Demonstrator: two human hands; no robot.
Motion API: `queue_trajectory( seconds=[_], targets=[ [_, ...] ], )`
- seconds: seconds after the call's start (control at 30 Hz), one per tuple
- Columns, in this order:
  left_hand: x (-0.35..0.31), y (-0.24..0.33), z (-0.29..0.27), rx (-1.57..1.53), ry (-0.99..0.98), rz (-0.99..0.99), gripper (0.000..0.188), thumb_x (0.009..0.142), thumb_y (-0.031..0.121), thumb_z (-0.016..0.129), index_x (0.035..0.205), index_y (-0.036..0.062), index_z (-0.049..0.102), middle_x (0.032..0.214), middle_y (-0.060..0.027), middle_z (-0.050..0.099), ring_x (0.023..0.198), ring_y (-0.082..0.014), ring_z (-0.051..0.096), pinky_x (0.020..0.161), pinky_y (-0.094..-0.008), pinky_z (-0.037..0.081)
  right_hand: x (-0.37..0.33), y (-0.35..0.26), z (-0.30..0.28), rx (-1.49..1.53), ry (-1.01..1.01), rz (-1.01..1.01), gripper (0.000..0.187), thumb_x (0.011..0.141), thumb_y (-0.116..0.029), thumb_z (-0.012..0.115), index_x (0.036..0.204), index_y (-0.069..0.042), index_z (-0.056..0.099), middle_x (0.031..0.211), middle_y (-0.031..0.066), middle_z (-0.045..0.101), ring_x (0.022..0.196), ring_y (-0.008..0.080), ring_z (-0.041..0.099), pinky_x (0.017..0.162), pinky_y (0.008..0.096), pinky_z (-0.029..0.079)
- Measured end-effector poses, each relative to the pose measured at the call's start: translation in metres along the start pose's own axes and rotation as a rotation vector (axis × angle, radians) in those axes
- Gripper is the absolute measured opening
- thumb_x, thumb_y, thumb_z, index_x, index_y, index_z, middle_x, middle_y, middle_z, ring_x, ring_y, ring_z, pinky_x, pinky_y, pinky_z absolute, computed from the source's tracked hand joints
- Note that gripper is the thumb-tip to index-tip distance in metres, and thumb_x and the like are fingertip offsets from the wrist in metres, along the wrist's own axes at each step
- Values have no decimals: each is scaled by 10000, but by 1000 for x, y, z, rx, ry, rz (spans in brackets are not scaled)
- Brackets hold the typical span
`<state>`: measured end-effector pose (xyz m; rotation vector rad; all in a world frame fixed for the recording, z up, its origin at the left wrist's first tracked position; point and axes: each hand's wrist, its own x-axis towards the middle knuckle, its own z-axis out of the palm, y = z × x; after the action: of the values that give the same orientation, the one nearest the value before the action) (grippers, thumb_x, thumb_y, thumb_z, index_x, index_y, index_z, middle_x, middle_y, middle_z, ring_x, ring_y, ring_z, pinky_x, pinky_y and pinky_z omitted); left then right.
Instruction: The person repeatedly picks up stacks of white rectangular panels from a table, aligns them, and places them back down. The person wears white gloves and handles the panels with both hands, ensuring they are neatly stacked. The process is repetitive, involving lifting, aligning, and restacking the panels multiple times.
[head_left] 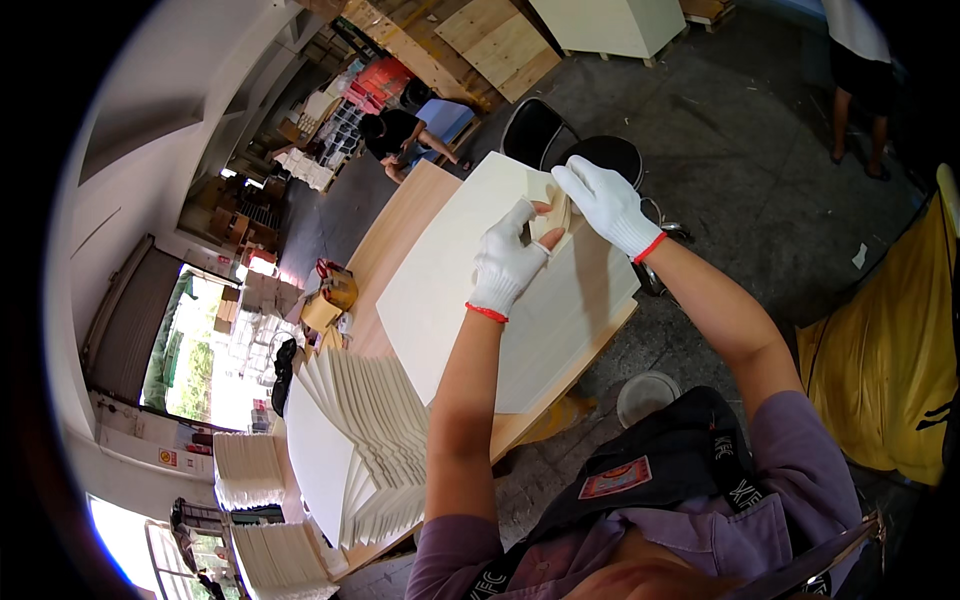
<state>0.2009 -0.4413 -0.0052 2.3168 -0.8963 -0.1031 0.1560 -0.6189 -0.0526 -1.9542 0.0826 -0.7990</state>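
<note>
"Head view: where's the paper [440,275]?"

"On the worktop [398,218], bunched near its end edge, at my left hand [508,258] and right hand [607,207]; whether either grip is clamped, I can't tell."

"Risk?"

"Uneven pressure could crease it."

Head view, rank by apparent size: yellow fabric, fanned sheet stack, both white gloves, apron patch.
1. Yellow fabric
2. Fanned sheet stack
3. Left glove, right glove: too alike to rank
4. Apron patch
</note>
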Motion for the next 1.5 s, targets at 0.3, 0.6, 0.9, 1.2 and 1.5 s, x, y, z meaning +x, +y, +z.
queue_trajectory(
  seconds=[0.3,0.6,0.9,1.2,1.5],
  targets=[
    [-1,0,-2,32,58,97,287,913,200,663,1195,149,644,824,-107,637,734,-182,616,713,-315,496,0,-3,-2,24,-4,29,483,1005,-506,437,879,-51,537,737,170,595,726,384,606,643,459,432],
    [1,-5,3,55,55,112,230,931,197,641,1152,135,642,887,-122,681,775,-221,672,734,-337,509,0,2,1,40,-1,55,464,997,-503,465,886,-59,542,752,163,613,748,378,617,653,451,440],
    [0,2,3,55,74,86,319,857,232,745,1144,129,648,973,-120,695,664,-198,665,671,-335,525,0,2,1,26,5,62,459,997,-498,464,890,-58,545,771,170,618,765,384,618,661,458,439],
    [-15,20,4,269,160,249,458,798,129,647,1249,205,624,1057,-161,693,929,-360,683,835,-403,547,-2,4,-40,-287,-68,159,493,937,-552,521,866,-69,586,745,123,627,742,321,642,660,423,463],
    [10,13,5,409,133,136,350,834,229,641,1181,192,650,1083,-90,697,925,-319,677,802,-411,545,-2,11,-39,-639,-186,-348,422,913,-508,554,853,-97,631,763,113,639,743,308,641,649,421,495]
  ],
)
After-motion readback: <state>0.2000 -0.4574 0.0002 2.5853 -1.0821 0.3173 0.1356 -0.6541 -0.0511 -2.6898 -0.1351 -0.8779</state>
